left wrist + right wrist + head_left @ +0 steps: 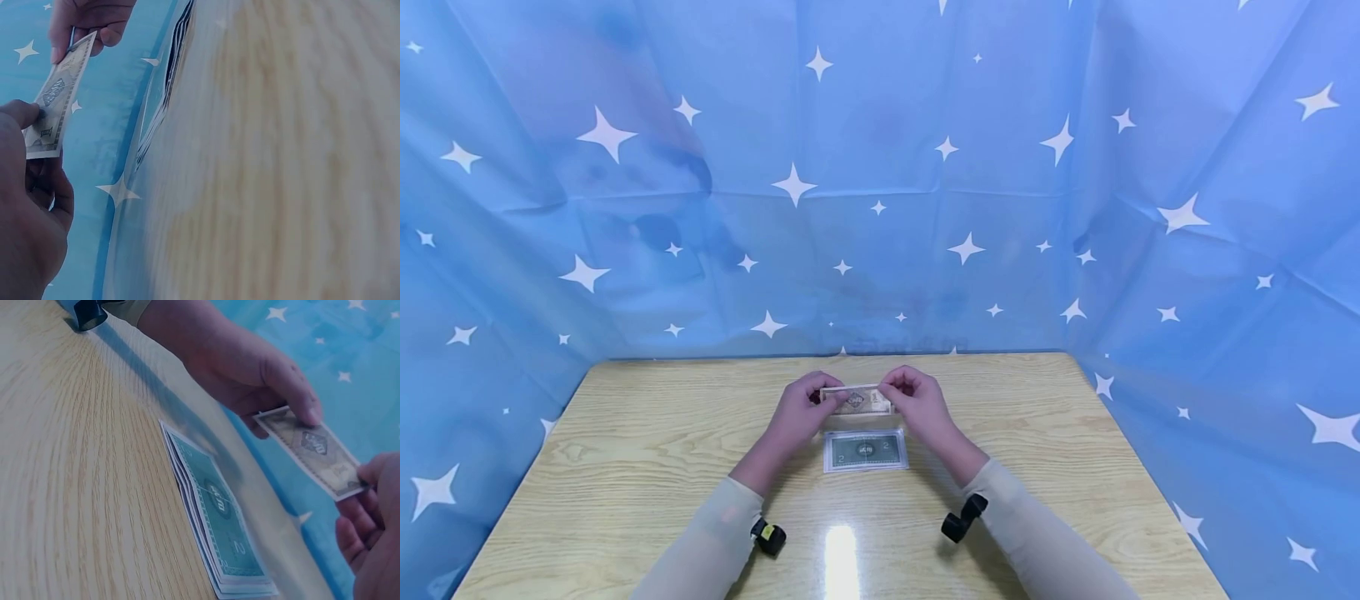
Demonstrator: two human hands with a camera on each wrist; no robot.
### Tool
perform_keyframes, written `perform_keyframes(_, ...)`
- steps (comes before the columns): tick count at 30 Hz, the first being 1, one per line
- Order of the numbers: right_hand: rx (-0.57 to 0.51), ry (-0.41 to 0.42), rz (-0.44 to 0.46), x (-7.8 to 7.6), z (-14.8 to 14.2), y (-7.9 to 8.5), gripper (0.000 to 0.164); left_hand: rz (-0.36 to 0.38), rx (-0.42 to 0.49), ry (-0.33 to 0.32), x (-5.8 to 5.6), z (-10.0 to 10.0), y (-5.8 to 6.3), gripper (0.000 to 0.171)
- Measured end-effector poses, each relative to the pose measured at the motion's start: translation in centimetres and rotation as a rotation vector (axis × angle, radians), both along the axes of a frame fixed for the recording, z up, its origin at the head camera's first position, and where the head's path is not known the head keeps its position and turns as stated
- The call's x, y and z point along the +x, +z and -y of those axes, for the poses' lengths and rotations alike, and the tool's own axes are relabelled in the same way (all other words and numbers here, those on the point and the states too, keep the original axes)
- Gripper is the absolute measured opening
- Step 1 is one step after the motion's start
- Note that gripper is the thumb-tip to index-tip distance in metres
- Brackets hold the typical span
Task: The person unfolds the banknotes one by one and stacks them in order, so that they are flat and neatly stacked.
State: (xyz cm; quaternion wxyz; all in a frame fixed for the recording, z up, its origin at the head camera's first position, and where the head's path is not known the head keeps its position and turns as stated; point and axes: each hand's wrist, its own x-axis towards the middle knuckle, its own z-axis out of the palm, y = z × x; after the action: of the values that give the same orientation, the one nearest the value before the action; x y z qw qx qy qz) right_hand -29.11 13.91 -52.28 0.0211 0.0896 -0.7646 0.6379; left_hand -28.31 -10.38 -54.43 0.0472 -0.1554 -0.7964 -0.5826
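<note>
A tan paper banknote [859, 401], which looks like play money, is stretched between both hands above the table. My left hand [798, 409] pinches its left end with the thumb on the face turned to me. At the other end my right hand [919, 407] pinches the note's upper right corner. Below it, nearer to me, a stack of green banknotes [215, 509] lies on the table, its top note marked with a 2. In the left wrist view the tan note [59, 94] runs from one hand to the other.
The wooden table [647, 467] ends at a blue curtain [880, 275] with white stars at the back and sides. A bright light reflection [841, 558] shows on the tabletop near the front. Black straps with small devices [769, 536] sit on both sleeves.
</note>
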Motion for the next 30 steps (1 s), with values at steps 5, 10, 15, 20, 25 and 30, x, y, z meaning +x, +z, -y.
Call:
perform_keyframes(5,-0.002,0.009,0.010,0.3,-0.5,0.2,0.005,0.014,-0.001,0.003,0.2,0.2,0.1,0.007)
perform_keyframes(10,-0.011,0.013,0.018,0.4,-0.7,0.2,0.006,0.028,0.022,-0.002,0.2,0.4,0.1,0.009)
perform_keyframes(15,-0.014,0.004,0.039,0.5,-0.9,0.0,0.007,0.059,0.039,-0.011,0.4,0.5,0.1,0.011)
perform_keyframes(20,-0.015,0.007,0.057,0.7,-1.0,0.0,0.005,0.085,0.045,-0.023,0.6,0.7,0.2,0.011)
perform_keyframes(25,0.006,0.026,0.063,1.0,-1.4,0.0,0.004,0.094,0.034,-0.040,0.9,0.7,0.3,0.009)
perform_keyframes(30,0.050,0.069,0.050,1.2,-2.0,-0.4,0.004,0.115,0.011,-0.060,1.2,0.6,0.3,0.009)
